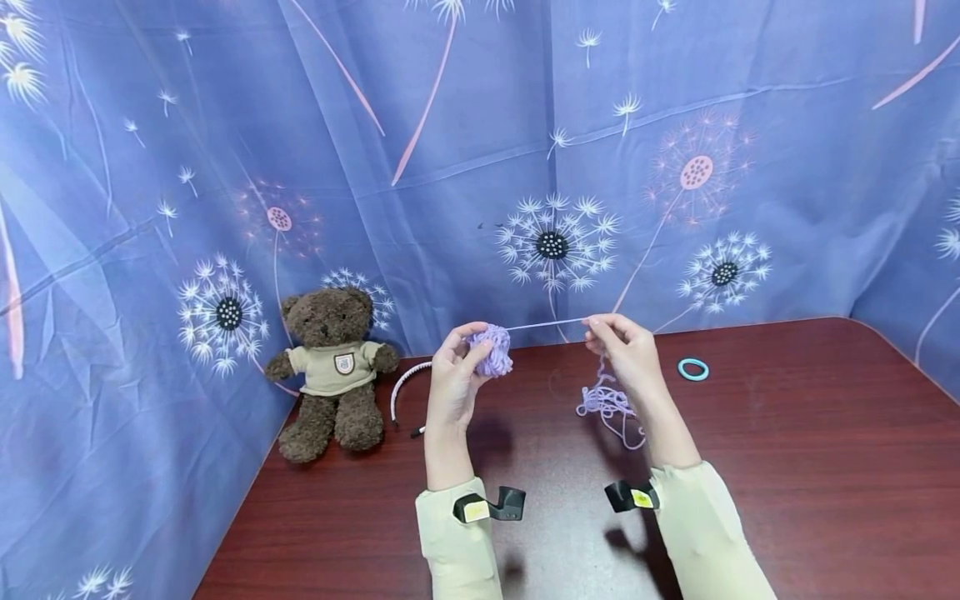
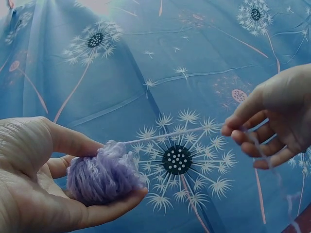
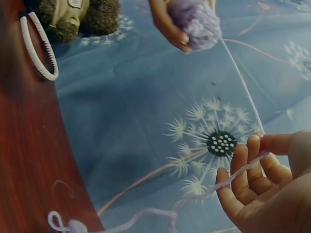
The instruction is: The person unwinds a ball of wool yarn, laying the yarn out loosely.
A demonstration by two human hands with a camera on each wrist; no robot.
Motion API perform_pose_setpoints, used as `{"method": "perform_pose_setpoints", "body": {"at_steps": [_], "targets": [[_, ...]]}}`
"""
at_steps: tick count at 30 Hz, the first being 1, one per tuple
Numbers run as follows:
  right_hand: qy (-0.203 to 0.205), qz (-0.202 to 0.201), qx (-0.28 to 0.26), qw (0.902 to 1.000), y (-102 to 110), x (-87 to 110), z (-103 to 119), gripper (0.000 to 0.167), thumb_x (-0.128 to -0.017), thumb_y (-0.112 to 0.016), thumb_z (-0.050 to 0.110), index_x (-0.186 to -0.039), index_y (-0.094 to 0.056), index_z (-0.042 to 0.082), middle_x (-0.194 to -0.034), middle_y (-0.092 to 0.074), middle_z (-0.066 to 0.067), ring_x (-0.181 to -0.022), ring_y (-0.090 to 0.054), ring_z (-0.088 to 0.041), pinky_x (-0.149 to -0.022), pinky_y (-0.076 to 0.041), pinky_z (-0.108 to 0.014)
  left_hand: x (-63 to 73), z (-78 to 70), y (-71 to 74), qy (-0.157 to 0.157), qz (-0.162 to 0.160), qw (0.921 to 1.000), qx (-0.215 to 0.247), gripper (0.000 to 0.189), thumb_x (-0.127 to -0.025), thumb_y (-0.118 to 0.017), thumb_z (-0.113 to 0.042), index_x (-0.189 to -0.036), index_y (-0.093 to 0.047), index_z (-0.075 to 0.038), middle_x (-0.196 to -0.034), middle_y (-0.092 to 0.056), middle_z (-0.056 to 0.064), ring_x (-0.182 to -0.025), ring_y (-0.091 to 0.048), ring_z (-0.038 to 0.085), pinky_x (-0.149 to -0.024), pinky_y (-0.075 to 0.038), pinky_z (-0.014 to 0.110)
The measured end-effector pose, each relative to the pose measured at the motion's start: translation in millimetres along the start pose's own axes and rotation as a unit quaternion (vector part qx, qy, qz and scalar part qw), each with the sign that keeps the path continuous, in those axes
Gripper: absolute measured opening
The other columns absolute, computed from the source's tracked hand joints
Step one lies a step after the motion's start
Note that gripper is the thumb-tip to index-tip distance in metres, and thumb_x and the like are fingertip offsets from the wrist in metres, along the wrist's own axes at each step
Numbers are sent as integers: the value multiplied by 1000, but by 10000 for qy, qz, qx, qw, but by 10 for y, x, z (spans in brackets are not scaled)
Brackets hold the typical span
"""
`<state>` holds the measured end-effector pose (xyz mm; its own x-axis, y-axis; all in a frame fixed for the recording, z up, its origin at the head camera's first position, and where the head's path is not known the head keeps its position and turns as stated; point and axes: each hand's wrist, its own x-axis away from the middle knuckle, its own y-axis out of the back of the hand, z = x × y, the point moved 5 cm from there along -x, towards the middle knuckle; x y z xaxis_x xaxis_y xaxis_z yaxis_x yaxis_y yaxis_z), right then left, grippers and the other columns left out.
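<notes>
A small ball of lilac yarn [image 2: 104, 177] is held between the thumb and fingers of my left hand [image 1: 455, 371], above the table. From the ball a single strand [image 1: 547, 324] runs taut to my right hand [image 1: 626, 346], whose thumb and index finger pinch it. In the right wrist view the yarn's slack part [image 3: 199, 195] crosses the right fingers and hangs away from them. Below that hand, a loose tangle of the same yarn [image 1: 606, 402] lies on the table, partly behind the forearm.
A brown teddy bear [image 1: 330, 375] in a beige shirt sits at the table's left edge. Beside it lies a white headband [image 1: 401, 387], partly hidden by the left arm. A turquoise ring [image 1: 693, 369] rests on the dark red table [image 1: 810, 450] at right. A blue dandelion-print curtain [image 1: 480, 150] hangs behind.
</notes>
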<state>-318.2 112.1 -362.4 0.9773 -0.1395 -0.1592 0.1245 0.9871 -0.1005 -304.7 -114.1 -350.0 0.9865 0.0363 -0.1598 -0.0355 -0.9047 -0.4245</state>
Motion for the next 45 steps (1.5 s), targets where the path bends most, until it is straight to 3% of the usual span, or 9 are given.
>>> {"method": "perform_pose_setpoints", "body": {"at_steps": [5,10,14,20,28,35,41,45], "targets": [[-3,-140,-64,9999,95,5,38,17,-97,-59,21,-85,-68,28,-70,-65,18,-68,-64,4,-66,-53,-13,1,3,2,1,64,10000,10,29,-90,-52,8,-95,-64,-17,-101,-59,3,-82,-65,18,-65,-59,31],[28,-268,-225,9994,182,-18,43,18,-97,-59,20,-83,-69,27,-70,-65,17,-67,-64,3,-72,-55,-13,-4,11,1,56,40,10000,-14,27,-89,-53,9,-97,-63,-15,-101,-59,4,-79,-65,19,-64,-59,31],[-29,-410,-427,9982,270,-37,42,21,-97,-59,18,-81,-69,28,-70,-65,16,-67,-64,2,-70,-55,-12,-8,8,10,31,-44,9998,-169,30,-89,-55,9,-111,-62,-9,-108,-58,4,-85,-63,15,-65,-58,27],[-85,-642,-762,9950,393,-52,55,23,-97,-59,16,-79,-69,27,-69,-66,13,-64,-63,1,-69,-54,-12,-13,-12,26,-16,-146,9994,-322,42,-89,-57,9,-130,-52,2,-108,-57,1,-72,-60,8,-65,-53,22],[24,-755,-1255,9892,548,-72,50,22,-96,-60,12,-80,-71,21,-68,-67,10,-63,-63,1,-66,-55,-12,-15,-10,36,59,-271,9992,-276,44,-87,-58,9,-130,-53,0,-100,-59,0,-76,-58,7,-64,-51,20],[-4,-1106,-1696,9793,732,-81,36,20,-95,-61,10,-78,-72,16,-66,-66,8,-59,-62,-1,-63,-55,-13,-17,-18,48,6,-366,9992,-149,47,-86,-59,8,-131,-49,0,-101,-60,-1,-81,-57,8,-65,-50,19],[49,-1210,-1906,9742,803,-82,40,20,-94,-61,8,-79,-72,13,-65,-66,5,-57,-61,-3,-61,-54,-14,-27,-22,69,-112,-449,9989,13,40,-85,-60,8,-123,-55,-3,-102,-62,0,-89,-59,10,-68,-53,20],[45,-1241,-2007,9718,839,-84,32,20,-94,-61,6,-79,-72,12,-65,-66,4,-56,-62,-4,-60,-55,-15,-28,-33,91,-139,-532,9984,124,37,-86,-57,9,-121,-56,-5,-101,-62,0,-85,-62,10,-69,-55,23]]}}
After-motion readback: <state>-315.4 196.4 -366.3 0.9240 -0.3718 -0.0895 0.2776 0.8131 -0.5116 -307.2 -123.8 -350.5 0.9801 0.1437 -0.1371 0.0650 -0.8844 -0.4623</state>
